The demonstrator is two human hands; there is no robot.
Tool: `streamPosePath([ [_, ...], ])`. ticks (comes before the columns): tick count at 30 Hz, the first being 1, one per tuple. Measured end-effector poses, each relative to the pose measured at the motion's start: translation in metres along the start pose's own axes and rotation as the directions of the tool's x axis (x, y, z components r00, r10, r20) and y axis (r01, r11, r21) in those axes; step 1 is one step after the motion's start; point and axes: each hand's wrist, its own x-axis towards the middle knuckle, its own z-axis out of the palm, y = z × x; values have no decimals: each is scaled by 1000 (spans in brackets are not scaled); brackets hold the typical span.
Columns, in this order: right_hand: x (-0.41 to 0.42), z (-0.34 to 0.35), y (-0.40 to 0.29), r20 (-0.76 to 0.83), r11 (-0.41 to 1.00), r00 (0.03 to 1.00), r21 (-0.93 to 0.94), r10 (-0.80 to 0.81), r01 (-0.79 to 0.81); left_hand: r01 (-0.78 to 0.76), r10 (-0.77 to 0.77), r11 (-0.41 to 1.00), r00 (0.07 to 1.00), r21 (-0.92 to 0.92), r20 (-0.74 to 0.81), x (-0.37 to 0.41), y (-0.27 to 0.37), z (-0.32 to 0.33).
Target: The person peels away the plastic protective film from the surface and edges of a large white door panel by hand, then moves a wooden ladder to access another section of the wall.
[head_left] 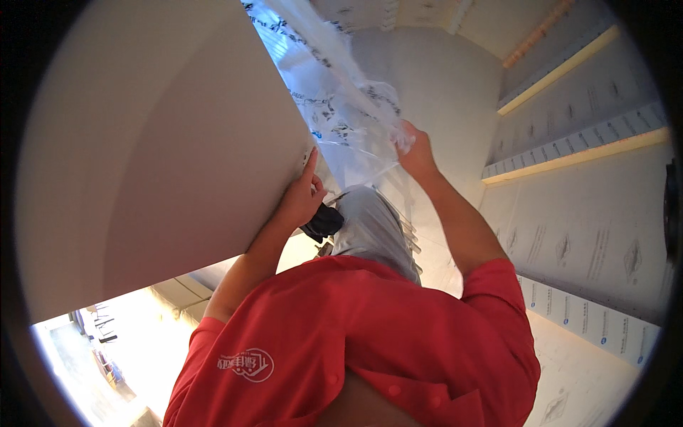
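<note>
A large flat panel (203, 144) with a plain pale face fills the left of the view. My left hand (307, 195) rests at its right edge, the index finger extended against it and the other fingers curled. Clear printed plastic film (341, 91) hangs along that edge from the top of the view. Its gathered side is bunched in my right hand (416, 149), which is closed around it. Below my left hand, a black cloth-like item (323, 221) lies beside my leg in grey trousers (368, 224).
At the right are shelf-like boards with printed film and pale lit edges (581, 157). A lower printed strip (592, 323) runs below them. A pale wall or panel (443, 91) curves behind my right hand. Bright floor and several objects show at the lower left.
</note>
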Motion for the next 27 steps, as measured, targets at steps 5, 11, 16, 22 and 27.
streamPosePath([
  [5, 110, -125, -13, 29, 709, 997, -702, -65, 67, -10, 9, 1000, 1000, -7, -17, 2, 8, 1],
  [11, 193, -142, -49, 305, 405, 906, -819, -295, 407, 19, -20, 999, 1000, -33, -10, -2, 11, -3],
  [16, 194, -93, -21, 238, 549, 971, -809, -18, 208, 29, -29, 998, 1000, -50, 5, -2, 7, -1],
  [22, 119, -34, 26, 522, 982, 835, -157, 173, -105, 43, -45, 997, 999, -67, -23, -7, 3, 5],
  [27, 91, -54, 67, 188, 758, 777, 177, 601, -628, 38, -38, 998, 999, -48, -2, -3, 5, 5],
])
